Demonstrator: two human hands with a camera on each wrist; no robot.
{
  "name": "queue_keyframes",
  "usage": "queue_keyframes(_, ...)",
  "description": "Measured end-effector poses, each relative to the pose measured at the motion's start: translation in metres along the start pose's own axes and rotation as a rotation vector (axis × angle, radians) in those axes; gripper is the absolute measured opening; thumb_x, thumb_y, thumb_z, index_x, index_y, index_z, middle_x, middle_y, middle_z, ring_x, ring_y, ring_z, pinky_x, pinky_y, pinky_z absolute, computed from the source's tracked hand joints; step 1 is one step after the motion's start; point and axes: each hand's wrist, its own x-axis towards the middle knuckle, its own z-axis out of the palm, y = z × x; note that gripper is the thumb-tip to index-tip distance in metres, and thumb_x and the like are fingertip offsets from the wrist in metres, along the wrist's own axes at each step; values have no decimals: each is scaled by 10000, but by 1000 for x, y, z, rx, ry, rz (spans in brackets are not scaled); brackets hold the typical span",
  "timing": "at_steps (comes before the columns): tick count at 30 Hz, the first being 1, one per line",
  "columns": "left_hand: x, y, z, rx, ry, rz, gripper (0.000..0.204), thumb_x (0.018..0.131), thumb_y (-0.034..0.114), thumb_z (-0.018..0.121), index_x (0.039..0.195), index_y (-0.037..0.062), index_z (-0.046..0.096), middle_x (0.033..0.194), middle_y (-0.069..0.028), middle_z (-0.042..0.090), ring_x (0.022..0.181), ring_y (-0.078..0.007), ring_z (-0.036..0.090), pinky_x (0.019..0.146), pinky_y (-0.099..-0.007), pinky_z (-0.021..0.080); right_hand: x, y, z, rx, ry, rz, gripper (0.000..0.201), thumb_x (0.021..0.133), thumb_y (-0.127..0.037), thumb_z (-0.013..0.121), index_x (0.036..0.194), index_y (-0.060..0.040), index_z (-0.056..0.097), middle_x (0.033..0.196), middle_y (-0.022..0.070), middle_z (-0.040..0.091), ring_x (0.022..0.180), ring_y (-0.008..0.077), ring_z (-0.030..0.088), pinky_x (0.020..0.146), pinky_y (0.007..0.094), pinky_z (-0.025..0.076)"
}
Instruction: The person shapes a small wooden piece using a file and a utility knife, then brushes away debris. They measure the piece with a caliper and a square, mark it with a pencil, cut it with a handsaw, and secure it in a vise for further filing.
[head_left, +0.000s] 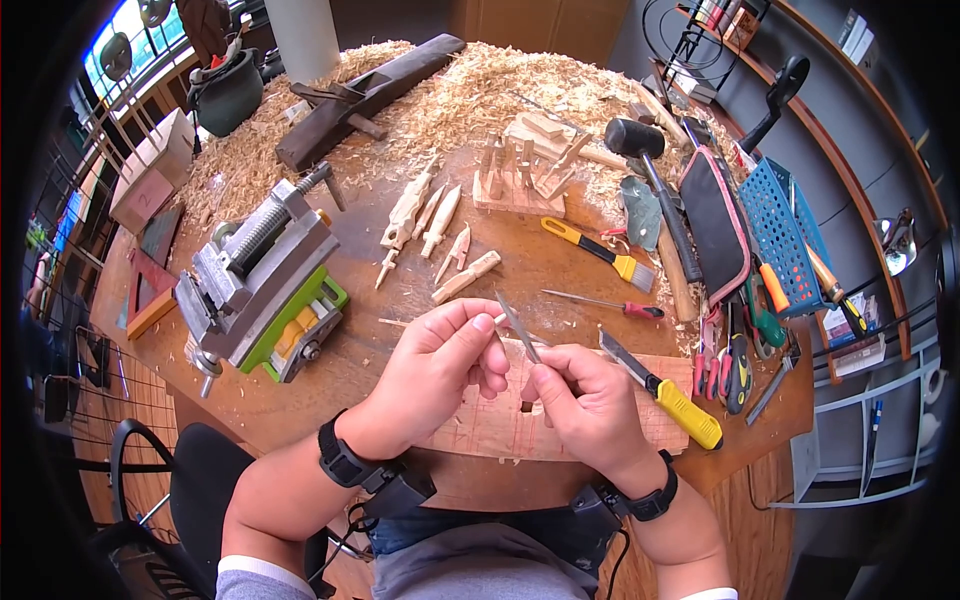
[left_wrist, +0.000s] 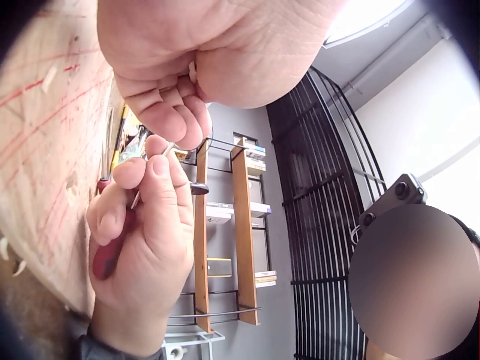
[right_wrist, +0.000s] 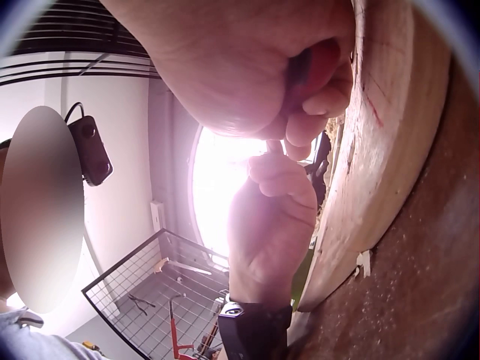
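Between thumb and forefinger my left hand [head_left: 440,365] pinches a small pale piece of wood [head_left: 500,320], mostly hidden by the fingers. My right hand [head_left: 592,405] grips a slim grey file [head_left: 514,322], its tip angled up and away beside the wood piece. In the left wrist view the file's red and black handle [left_wrist: 111,256] lies in the right palm; the right wrist view also shows this red handle [right_wrist: 321,66]. Both hands are close together above a wooden board [head_left: 630,400] marked with red lines. A yellow utility knife [head_left: 690,412] lies on the board's right end.
Left stands a metal vise [head_left: 255,265] on a green base. Carved wooden pieces [head_left: 408,210], a pegged wooden block [head_left: 520,190], a yellow brush [head_left: 600,252] and a red screwdriver [head_left: 630,309] lie beyond the hands. Wood shavings, a mallet [head_left: 636,140] and a blue basket [head_left: 785,235] are farther out.
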Motion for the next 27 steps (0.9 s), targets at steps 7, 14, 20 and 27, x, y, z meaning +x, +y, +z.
queue_keyframes(7, 2, -9, -6, 65, -49, 43, 189, 1047, 149, 493, 1132, 8, 584, 775, -53, 646, 627, -117, 627, 552, -219, 513, 3, 4, 0, -45, -10, -35, 99, 926, -34, 625, 983, 29, 677, 745, 89, 696, 671, 134, 668, 613, 283, 529)
queue_keyframes(14, 1, -8, 0, 106, -69, -28, 242, 1053, 155, 475, 1203, -9, 572, 784, -65, 651, 649, -122, 632, 584, -241, 526, 8, -4, -4, 192, 95, 77, 132, 978, -69, 592, 1048, 18, 661, 779, 18, 682, 631, 28, 569, 559, 214, 472)
queue_keyframes(20, 1, -7, -1, 80, -67, 2, 242, 1061, 166, 454, 1199, -6, 554, 778, -78, 648, 643, -141, 631, 577, -257, 525, 3, 6, -1, 109, 27, 26, 124, 964, -59, 600, 1027, 22, 670, 775, 49, 694, 672, 73, 629, 604, 244, 513)
queue_keyframes(27, 2, -7, -2, 9, -70, 28, 227, 1062, 163, 452, 1184, 0, 552, 788, -81, 649, 658, -147, 635, 593, -265, 526, 2, 2, 0, 8, 16, 1, 108, 931, -43, 622, 996, 22, 680, 754, 87, 699, 682, 129, 675, 625, 276, 534)
